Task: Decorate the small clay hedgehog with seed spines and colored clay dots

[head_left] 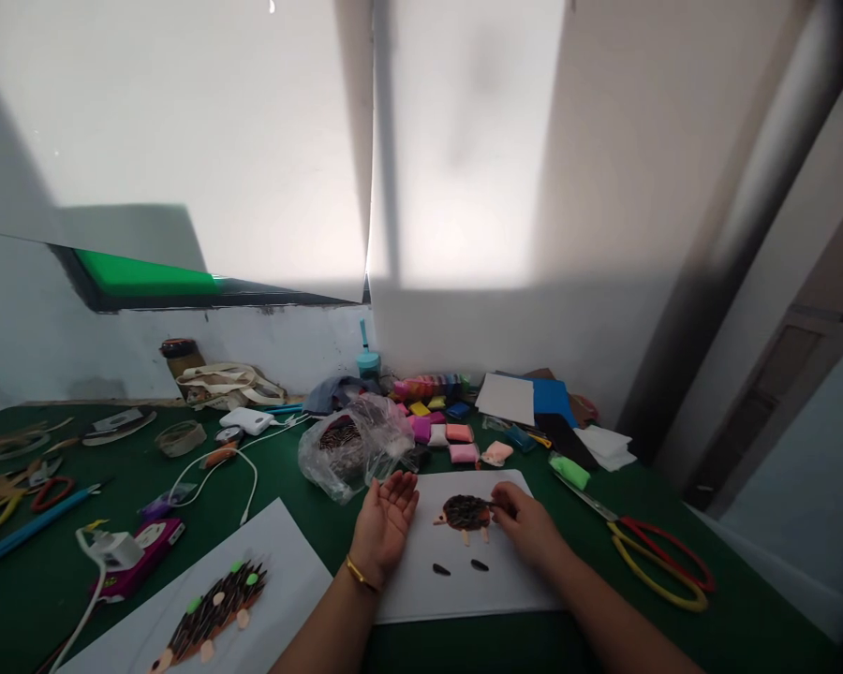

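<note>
My left hand lies palm up and open on the left edge of a white sheet, nothing visible in it; a gold bangle sits on the wrist. My right hand rests on the sheet with fingers pinched at the right side of a small hedgehog figure made of dark seeds and pale clay. What the fingertips pinch is too small to see. Two loose dark seeds lie on the paper below the figure.
A clear bag of seeds sits behind my left hand. Coloured clay blocks, paper sheets and yellow-red scissors lie on the green table. A second hedgehog sheet, cables and tools lie to the left.
</note>
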Tool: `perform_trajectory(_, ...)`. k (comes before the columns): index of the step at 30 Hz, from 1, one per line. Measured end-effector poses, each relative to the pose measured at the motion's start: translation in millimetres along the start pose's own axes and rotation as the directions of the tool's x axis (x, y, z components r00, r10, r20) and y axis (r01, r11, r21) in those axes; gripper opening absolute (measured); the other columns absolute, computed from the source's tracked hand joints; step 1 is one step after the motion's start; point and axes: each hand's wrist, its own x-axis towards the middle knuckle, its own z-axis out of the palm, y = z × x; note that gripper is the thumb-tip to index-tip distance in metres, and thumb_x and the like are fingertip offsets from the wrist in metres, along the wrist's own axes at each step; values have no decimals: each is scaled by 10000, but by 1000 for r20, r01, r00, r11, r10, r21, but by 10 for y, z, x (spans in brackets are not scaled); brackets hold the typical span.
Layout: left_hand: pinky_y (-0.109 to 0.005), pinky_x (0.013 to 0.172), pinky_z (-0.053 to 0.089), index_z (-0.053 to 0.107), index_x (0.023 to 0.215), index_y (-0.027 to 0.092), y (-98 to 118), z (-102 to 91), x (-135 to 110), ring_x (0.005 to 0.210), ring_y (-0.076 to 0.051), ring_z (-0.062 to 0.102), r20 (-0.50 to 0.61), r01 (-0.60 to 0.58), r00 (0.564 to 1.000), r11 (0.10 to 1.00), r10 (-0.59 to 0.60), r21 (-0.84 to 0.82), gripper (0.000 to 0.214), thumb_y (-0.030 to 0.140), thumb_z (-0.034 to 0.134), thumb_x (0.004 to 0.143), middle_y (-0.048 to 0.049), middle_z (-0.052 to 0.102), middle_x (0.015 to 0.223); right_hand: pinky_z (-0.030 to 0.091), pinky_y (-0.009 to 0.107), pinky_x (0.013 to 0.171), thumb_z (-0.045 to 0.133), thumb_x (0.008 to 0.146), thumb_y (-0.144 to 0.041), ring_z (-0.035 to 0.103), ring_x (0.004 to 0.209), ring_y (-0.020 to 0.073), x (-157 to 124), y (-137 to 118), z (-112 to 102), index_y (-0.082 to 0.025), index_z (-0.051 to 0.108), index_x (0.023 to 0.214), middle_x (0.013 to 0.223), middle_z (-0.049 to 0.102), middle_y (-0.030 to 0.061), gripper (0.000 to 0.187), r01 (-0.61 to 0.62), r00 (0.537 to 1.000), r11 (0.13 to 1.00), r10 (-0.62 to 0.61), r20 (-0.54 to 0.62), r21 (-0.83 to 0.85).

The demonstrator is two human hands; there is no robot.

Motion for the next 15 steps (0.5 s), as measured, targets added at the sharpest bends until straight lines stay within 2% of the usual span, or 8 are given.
perform_trajectory(3, -391, 922, 480, 591, 993, 111, -2, -9, 5, 1135, -261, 550, 6, 5, 1000, 1000, -5, 5, 334, 382, 416, 907, -160, 612, 1113, 438, 281, 686, 461, 759, -285, 593, 763, 179, -12, -57, -34, -222, 617, 856, 837, 654, 24, 194, 13, 999, 999, -11, 42, -48)
perform_trajectory(8, -396, 923, 480, 589, 1006, 112, 0, -28, 21, 1142, -260, 544, 10, 12, 1000, 1000, -12, 7, 345, 386, 404, 911, -160, 610, 1121, 433, 286, 745, 448, 767, -293, 596, 863, 195, -8, -57, -52, -224, 640, 868, 940, 661, 45, 228, 23, 999, 998, -21, 33, -58)
perform_trajectory(15, -393, 925, 479, 591, 997, 121, -3, -13, 5, 1133, -254, 553, 16, 11, 1000, 1000, -11, 28, 320, 381, 429, 903, -153, 616, 1110, 432, 273, 697, 466, 741, -263, 595, 807, 183, 6, -17, -26, -225, 630, 836, 876, 658, 28, 193, 18, 998, 998, -14, 55, -63)
